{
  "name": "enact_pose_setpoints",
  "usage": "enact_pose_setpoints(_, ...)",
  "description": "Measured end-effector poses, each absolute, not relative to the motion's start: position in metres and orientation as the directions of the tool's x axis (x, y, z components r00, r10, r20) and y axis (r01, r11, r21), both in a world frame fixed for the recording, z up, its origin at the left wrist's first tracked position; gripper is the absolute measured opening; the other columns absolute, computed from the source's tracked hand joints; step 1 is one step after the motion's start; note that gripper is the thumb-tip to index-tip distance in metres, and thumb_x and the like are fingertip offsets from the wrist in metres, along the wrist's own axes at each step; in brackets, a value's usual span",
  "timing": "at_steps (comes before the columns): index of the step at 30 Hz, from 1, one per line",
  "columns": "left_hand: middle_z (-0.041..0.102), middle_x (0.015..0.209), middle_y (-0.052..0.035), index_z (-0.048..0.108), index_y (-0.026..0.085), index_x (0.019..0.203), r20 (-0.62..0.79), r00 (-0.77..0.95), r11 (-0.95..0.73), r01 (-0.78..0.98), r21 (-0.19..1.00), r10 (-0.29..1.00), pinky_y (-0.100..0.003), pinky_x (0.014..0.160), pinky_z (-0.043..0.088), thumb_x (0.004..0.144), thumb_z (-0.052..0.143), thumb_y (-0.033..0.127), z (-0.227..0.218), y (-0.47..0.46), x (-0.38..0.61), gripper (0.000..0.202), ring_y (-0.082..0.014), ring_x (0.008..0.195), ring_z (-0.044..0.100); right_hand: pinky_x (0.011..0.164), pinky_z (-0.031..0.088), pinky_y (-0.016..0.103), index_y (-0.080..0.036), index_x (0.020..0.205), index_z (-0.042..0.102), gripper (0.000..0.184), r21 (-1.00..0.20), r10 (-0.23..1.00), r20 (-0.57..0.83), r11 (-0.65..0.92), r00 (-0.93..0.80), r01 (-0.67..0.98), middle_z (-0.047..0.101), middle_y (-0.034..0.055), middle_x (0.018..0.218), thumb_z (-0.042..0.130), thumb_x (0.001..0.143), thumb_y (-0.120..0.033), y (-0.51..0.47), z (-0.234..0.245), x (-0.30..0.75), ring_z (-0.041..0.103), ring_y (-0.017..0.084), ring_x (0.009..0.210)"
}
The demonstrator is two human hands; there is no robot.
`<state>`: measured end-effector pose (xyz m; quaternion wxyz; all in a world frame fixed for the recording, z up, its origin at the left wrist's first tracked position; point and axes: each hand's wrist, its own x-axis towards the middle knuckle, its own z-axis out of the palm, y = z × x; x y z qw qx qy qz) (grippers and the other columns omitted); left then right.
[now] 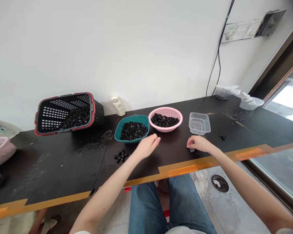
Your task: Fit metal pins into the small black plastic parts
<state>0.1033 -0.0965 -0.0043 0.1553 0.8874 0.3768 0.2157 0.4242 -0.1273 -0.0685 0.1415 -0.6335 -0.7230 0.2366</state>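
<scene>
Currently | right hand [199, 144]: fingers [190, 142] curled onto small black parts [191, 149], grip unclear | left hand [147, 146]: beside teal bowl [119, 135], fingers unclear

No readable text or numbers, the label on the small white bottle [118, 106] too blurred to make out.

A teal bowl [117, 134], a pink perforated strainer [165, 110], a black basket [94, 109] with red rim

The left hand [147, 146] reaches out at eleven o'clock, fingers [155, 139] loosely curled; the right hand [200, 143] sits at one o'clock, fingers [190, 143] bent downward.
</scene>
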Motion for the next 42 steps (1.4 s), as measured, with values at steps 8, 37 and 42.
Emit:
enact_pose_setpoints(8,0.063,0.090,-0.0056,0.061,0.017,0.108,0.201,0.540,-0.431,0.342,0.835,0.818,-0.029,0.076,0.047,0.091,0.042,0.035,-0.071,-0.080,0.113,0.030,-0.0150,0.078,0.059,0.059,0.041,0.026,-0.020,0.065,0.068,0.007,-0.523,0.962,-0.157,0.112,-0.225,0.845,0.070,0.0038,0.071,0.063,0.067,-0.025,-0.115,-0.066,0.423,0.062,0.019,0.065)
enact_pose_setpoints(37,0.063,0.086,-0.0028,0.063,0.018,0.096,0.218,0.517,-0.408,0.286,0.867,0.828,-0.026,0.075,0.048,0.085,0.056,0.032,-0.090,-0.075,0.112,0.019,-0.0138,0.078,0.058,0.059,0.042,0.027,-0.020,0.079,0.068,0.022,-0.618,0.983,-0.125,0.026,-0.132,0.786,0.066,0.0024,0.068,0.058,0.075,-0.039,-0.115,-0.067,0.432,0.059,0.018,0.063)
enact_pose_setpoints(42,0.064,0.086,-0.0031,0.063,0.018,0.096,0.207,0.518,-0.415,0.325,0.850,0.830,-0.026,0.073,0.047,0.088,0.050,0.035,-0.089,-0.075,0.112,0.023,-0.0145,0.079,0.058,0.059,0.041,0.028,-0.020,0.080,0.067,0.026,-0.633,0.985,-0.142,-0.011,-0.102,0.774,0.064,0.0016,0.066,0.059,0.076,-0.044,-0.119,-0.065,0.440,0.057,0.017,0.062)
